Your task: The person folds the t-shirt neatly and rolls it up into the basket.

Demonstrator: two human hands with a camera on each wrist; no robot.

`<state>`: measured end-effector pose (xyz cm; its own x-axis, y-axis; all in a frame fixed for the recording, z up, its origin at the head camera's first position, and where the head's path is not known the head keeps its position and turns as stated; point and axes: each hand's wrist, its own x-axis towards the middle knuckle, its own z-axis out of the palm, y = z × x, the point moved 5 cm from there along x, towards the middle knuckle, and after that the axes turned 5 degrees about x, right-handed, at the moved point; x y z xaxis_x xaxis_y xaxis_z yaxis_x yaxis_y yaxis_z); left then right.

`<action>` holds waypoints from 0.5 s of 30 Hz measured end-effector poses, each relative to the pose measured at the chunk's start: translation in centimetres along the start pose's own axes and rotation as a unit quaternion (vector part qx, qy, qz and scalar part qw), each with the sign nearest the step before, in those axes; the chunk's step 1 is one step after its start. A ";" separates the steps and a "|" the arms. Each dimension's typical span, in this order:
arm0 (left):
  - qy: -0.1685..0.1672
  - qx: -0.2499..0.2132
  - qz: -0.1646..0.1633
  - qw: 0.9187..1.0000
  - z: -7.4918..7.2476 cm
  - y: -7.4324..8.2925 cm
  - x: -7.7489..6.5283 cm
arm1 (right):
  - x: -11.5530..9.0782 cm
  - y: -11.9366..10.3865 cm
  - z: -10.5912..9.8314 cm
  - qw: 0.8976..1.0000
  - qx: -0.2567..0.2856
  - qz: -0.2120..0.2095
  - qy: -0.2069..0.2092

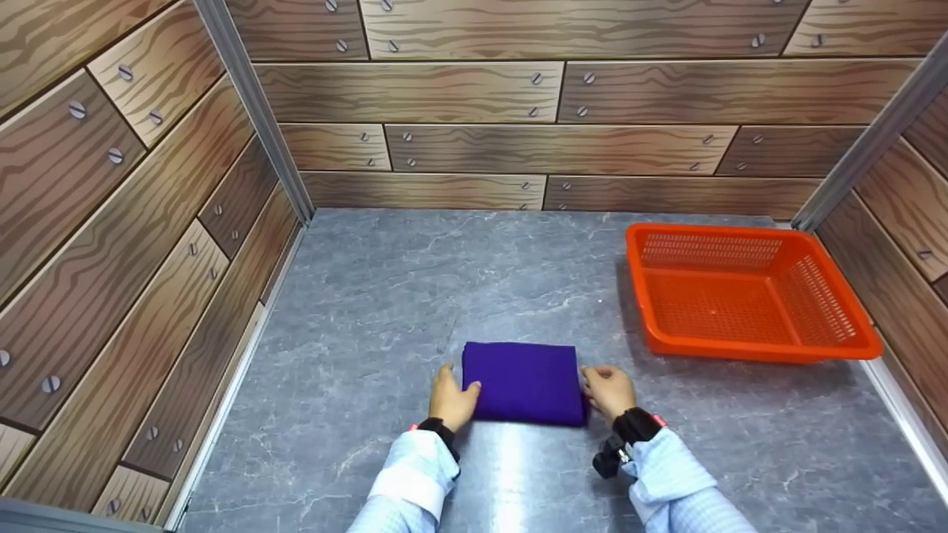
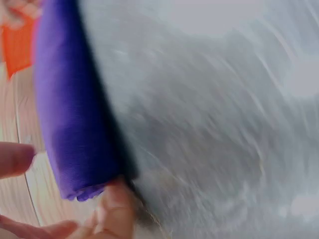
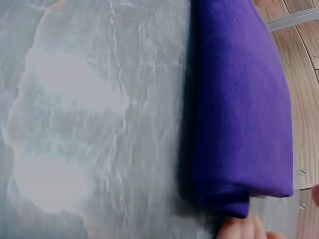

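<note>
A folded purple cloth (image 1: 524,383) lies flat on the grey tabletop, its thick layered edge toward the person. At its left end is the left hand (image 1: 453,400), with the thumb at the cloth's near corner and the fingers spread along the side. In the left wrist view a fingertip (image 2: 118,199) meets the end of the folded cloth (image 2: 75,104), while another stands apart from it. The right hand (image 1: 609,391) is at the opposite end, fingertips against the side edge. Fingertips (image 3: 241,228) show just below the loose lower layer of the cloth (image 3: 244,109) in the right wrist view.
An orange plastic basket (image 1: 748,296) with perforated walls stands to the right, near the back corner. Wood-patterned panels (image 1: 474,92) enclose the grey tabletop (image 1: 355,311) at the back and both sides. Black wrist cameras (image 1: 622,444) sit at the sleeve cuffs.
</note>
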<state>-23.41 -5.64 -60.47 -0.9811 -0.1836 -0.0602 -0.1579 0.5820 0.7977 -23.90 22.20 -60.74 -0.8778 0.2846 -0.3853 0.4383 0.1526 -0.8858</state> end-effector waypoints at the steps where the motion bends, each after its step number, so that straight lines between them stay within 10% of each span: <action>1: -0.012 -0.007 -0.024 1.000 -0.1 -0.2 0.0 | -0.1 0.1 -0.2 1.000 -0.003 0.009 -0.005; 7: -0.079 -0.073 -0.127 0.986 -0.6 -1.7 -0.1 | -0.6 0.7 -0.6 0.996 0.029 0.061 -0.057; 15: -0.123 -0.072 -0.121 0.982 -0.3 -1.8 0.2 | -0.8 1.0 -0.1 0.994 0.046 0.071 -0.066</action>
<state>-23.31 -6.94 -61.80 -0.9170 -0.0946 -0.3876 -0.3893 0.4240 0.8177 -22.74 22.24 -61.33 -0.8294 0.1688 -0.5326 0.5445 0.0307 -0.8382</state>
